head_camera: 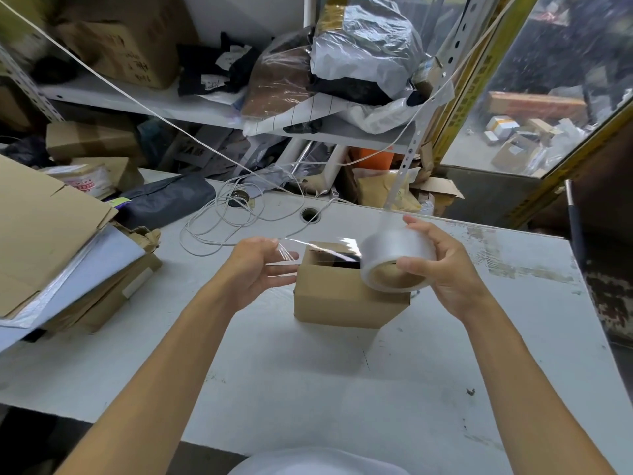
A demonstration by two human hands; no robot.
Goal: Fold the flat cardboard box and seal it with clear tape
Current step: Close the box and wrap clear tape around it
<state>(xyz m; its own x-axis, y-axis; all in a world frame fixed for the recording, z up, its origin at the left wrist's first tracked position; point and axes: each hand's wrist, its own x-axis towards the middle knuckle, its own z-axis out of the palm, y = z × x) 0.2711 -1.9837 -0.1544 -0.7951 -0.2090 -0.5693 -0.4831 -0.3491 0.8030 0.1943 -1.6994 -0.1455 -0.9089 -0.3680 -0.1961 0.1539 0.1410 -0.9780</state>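
A small brown cardboard box [337,301] stands upright on the white table [308,378], its top partly agape with a dark gap showing. My right hand [442,269] grips a roll of clear tape [394,260] just above the box's right top corner. A stretched strip of tape [322,246] runs from the roll leftwards over the box top. My left hand [258,265] pinches the free end of that strip, to the left of the box and slightly above its top.
A stack of flat cardboard and mailers [58,255] lies at the table's left. A coiled white cable [226,217] and a round cable hole [310,214] sit behind the box. Cluttered shelves [191,104] with parcels stand beyond. The table's right edge [582,303] is chipped.
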